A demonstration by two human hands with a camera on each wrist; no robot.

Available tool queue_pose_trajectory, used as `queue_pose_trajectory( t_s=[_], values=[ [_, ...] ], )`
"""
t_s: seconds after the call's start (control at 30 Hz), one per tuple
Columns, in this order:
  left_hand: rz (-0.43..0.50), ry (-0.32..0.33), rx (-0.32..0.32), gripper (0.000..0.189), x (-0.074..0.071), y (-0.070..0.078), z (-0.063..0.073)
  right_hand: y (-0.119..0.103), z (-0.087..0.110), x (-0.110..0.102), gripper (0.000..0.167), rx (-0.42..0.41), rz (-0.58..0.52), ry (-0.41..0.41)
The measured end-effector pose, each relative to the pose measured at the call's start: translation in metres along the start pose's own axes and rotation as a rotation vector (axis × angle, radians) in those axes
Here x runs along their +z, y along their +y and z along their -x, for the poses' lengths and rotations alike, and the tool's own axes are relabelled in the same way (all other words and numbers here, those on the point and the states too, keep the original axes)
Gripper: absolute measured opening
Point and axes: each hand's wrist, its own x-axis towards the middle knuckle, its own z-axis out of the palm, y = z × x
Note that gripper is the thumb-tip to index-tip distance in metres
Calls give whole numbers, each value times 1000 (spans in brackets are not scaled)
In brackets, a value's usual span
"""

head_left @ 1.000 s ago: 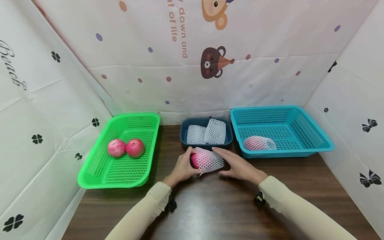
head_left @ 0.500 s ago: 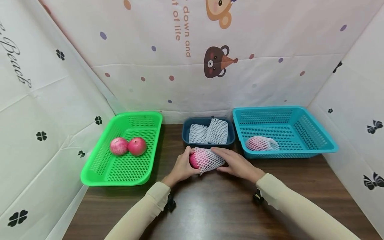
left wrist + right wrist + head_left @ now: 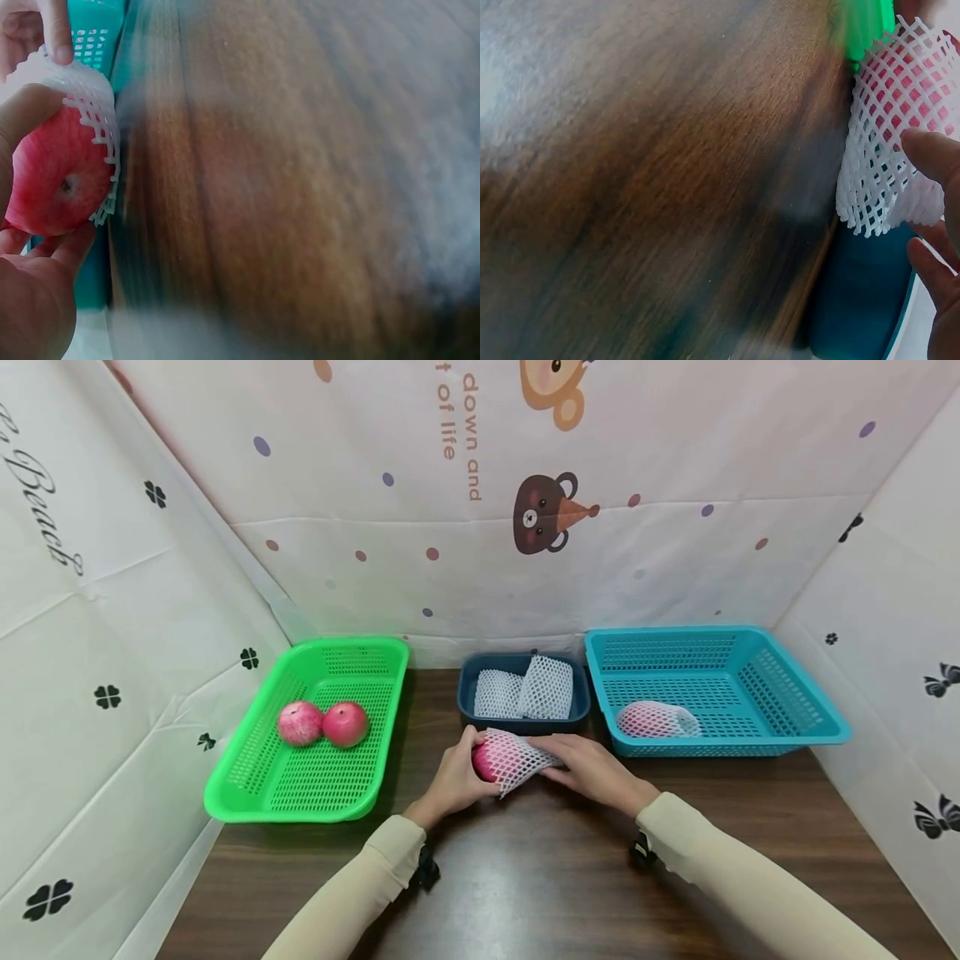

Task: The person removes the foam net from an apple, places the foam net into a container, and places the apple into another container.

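Note:
Over the tabletop, my left hand (image 3: 452, 778) grips a red apple (image 3: 483, 764) by its bare end, thumb on one side and fingers on the other. A white foam net sleeve (image 3: 516, 762) covers the rest of the fruit. In the left wrist view the apple's dimpled end (image 3: 69, 182) shows outside the net's edge. My right hand (image 3: 596, 770) pinches the loose right end of the sleeve. From the right wrist, red shows through the upper mesh (image 3: 907, 82), while the thumb lies over the lower net and the other fingers are partly hidden behind it.
To the left, a green basket (image 3: 318, 789) holds two red apples (image 3: 346, 724). A dark blue bin (image 3: 525, 725) with foam nets (image 3: 546, 687) stands just behind my hands. At the right, a blue basket (image 3: 787, 739) contains a netted apple (image 3: 648, 720). A printed cloth hangs behind.
My right hand's fingers have closed in on the net's loose end, which now looks narrower. My left hand keeps its grip on the apple. The head view has shifted slightly.

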Motion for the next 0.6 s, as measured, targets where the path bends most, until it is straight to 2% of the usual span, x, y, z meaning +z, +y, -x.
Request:
queue_pose_trajectory(
  t_s=[0.33,0.6],
  values=[
    [-23,25,-9,74,-2,-3,4,-2,-4,0,49,-33,49,58],
    [8,50,-26,77,-5,-5,7,-2,-7,1,43,-46,95,87]
  ],
)
